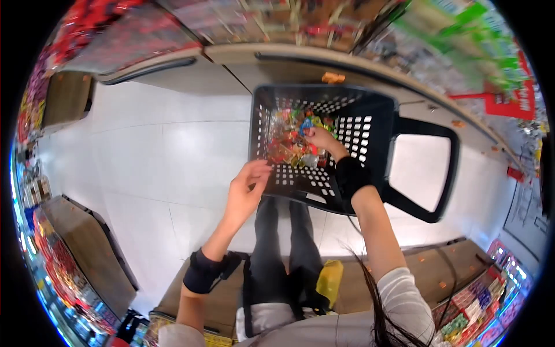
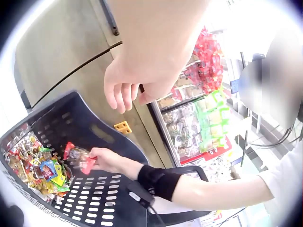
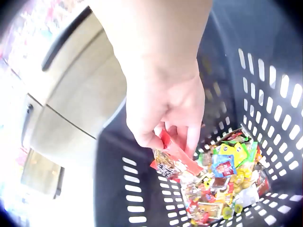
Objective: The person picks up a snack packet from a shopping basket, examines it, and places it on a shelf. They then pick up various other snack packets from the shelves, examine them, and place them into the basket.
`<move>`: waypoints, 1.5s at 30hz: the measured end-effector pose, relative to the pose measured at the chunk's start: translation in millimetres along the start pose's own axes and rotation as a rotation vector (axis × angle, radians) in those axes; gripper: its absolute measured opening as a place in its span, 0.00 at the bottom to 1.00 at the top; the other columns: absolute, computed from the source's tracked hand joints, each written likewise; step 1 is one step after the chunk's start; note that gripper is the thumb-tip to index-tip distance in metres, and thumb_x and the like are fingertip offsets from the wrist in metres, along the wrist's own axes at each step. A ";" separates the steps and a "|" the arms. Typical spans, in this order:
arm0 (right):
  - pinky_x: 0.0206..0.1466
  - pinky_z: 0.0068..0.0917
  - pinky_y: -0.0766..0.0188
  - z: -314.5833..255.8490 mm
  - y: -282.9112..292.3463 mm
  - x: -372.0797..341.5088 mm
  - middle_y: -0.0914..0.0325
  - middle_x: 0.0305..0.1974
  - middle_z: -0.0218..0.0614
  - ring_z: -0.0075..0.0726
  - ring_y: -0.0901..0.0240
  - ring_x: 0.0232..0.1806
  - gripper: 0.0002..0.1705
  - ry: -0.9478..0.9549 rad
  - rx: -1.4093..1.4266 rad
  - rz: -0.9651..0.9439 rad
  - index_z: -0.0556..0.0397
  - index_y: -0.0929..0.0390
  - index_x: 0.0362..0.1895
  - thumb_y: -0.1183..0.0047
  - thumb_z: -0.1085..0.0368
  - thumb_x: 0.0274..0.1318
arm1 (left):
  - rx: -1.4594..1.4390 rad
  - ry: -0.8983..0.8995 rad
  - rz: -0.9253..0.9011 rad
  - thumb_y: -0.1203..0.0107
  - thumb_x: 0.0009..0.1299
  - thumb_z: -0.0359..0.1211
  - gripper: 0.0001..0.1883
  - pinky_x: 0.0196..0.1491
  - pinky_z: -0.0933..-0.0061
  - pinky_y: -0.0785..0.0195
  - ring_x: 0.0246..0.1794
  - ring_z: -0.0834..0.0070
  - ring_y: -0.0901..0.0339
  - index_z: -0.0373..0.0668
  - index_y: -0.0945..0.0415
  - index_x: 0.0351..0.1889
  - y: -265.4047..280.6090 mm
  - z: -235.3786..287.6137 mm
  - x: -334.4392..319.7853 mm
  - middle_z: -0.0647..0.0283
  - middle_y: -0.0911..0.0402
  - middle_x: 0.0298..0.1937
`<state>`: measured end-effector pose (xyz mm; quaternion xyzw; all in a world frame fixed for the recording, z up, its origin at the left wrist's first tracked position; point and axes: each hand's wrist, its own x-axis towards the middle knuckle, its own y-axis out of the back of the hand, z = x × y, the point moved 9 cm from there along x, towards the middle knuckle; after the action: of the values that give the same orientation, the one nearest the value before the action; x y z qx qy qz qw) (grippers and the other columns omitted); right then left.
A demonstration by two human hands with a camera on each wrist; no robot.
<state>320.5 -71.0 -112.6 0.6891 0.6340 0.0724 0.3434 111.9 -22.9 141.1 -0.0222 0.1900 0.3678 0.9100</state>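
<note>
My right hand [image 3: 165, 113] reaches down inside a dark plastic shopping basket [image 1: 378, 115]. Thumb and fingers pinch one end of a small snack packet [image 3: 173, 161], red at its ends with a clear middle showing brown contents. In the left wrist view the packet [image 2: 79, 158] hangs over the pile of small wrapped snacks [image 2: 35, 165] at the basket's bottom. A blue packet [image 3: 223, 165] and a yellow one [image 3: 236, 151] lie on top of that pile. My left hand [image 1: 251, 176] hovers by the basket's near left rim, holding nothing, its fingers loosely bent.
Wooden display cabinets [image 1: 231, 69] with bagged goods run along the far side of the basket. The basket's handle [image 1: 451, 168] extends right over the white tiled floor [image 1: 144, 150]. Another wooden bench-like cabinet [image 1: 87, 248] stands at the left, and more shelving [image 1: 428, 272] lies behind my legs.
</note>
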 end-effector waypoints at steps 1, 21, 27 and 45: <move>0.23 0.28 0.38 -31.6 32.8 -18.1 0.30 0.18 0.36 0.32 0.33 0.20 0.15 -0.108 0.069 0.024 0.55 0.36 0.16 0.45 0.61 0.43 | 0.020 -0.031 0.016 0.55 0.63 0.23 0.14 0.43 0.81 0.36 0.41 0.80 0.28 0.36 0.34 0.47 1.8 16.1 -6.7 0.62 0.25 0.42; 0.45 0.32 0.30 -423.5 289.3 -350.8 0.29 0.34 0.40 0.36 0.28 0.39 0.04 0.440 1.258 0.314 0.52 0.40 0.27 0.60 0.75 0.48 | -0.378 -0.367 -0.231 0.51 0.65 0.34 0.17 0.41 0.80 0.31 0.37 0.82 0.27 0.36 0.35 0.49 -68.6 340.3 -136.1 0.65 0.25 0.37; 0.46 0.33 0.31 -445.8 299.7 -396.4 0.31 0.34 0.38 0.34 0.30 0.40 0.06 0.595 1.213 0.358 0.52 0.40 0.27 0.58 0.75 0.48 | -0.442 -0.302 -0.388 0.50 0.65 0.35 0.12 0.42 0.80 0.33 0.40 0.84 0.29 0.38 0.30 0.43 -96.1 373.2 -168.2 0.67 0.26 0.38; 0.46 0.26 0.32 -456.0 312.4 -415.9 0.29 0.38 0.43 0.28 0.29 0.39 0.04 0.536 1.120 0.369 0.57 0.38 0.32 0.56 0.75 0.52 | -0.250 -0.588 -0.231 0.45 0.61 0.33 0.08 0.36 0.81 0.31 0.31 0.85 0.27 0.38 0.24 0.31 -98.3 413.2 -180.9 0.68 0.23 0.30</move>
<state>256.7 -268.7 547.2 0.8196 0.5108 -0.0419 -0.2561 195.7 -139.7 579.8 -0.0482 -0.1307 0.2735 0.9517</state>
